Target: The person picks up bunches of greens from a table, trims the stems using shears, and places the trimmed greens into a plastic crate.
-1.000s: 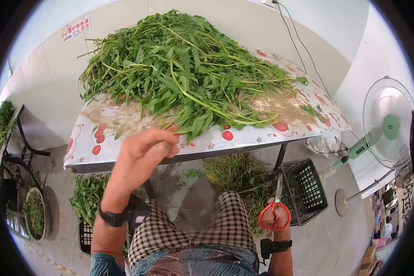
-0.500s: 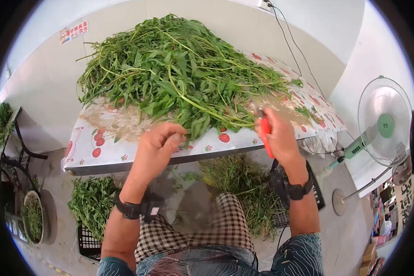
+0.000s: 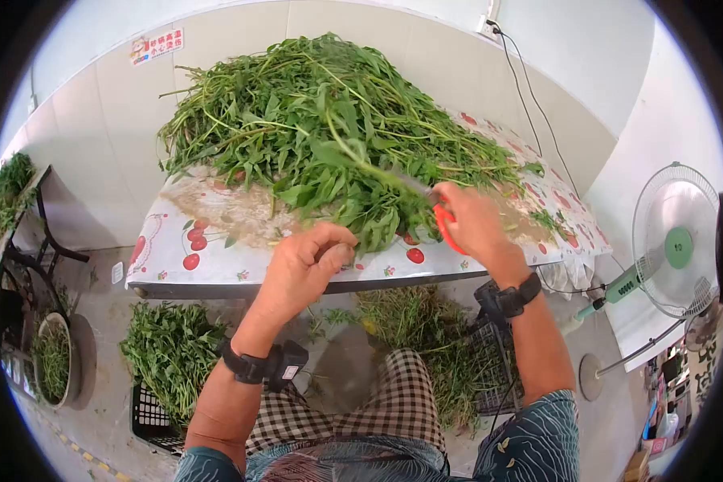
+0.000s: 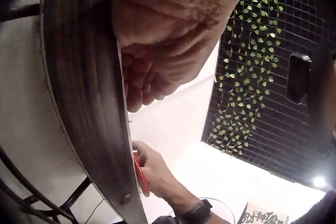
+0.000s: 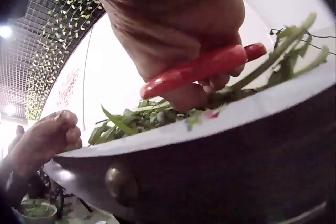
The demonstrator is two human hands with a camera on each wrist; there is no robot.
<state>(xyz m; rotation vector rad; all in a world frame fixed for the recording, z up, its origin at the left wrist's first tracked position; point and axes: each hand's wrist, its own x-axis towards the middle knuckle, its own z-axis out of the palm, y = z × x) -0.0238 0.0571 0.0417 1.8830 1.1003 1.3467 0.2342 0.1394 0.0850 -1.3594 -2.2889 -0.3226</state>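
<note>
Pale wall panels (image 3: 120,116) back a tabletop (image 3: 186,291) spread with a cherry-print cloth (image 3: 166,253). Leafy green stems (image 3: 273,136) lie heaped across its far side and middle. At the heap's near right, the right hand (image 3: 478,226) grips red-handled scissors (image 3: 441,218), blades pointing far-left toward one long, blurred stem (image 3: 361,162); whether they clasp it, I cannot tell. Beside the near edge, the left hand (image 3: 307,259) has its fingers curled inward. Farther right stands a fan (image 3: 677,247); at left, greens (image 3: 173,349) top a black crate (image 3: 146,418).
</note>
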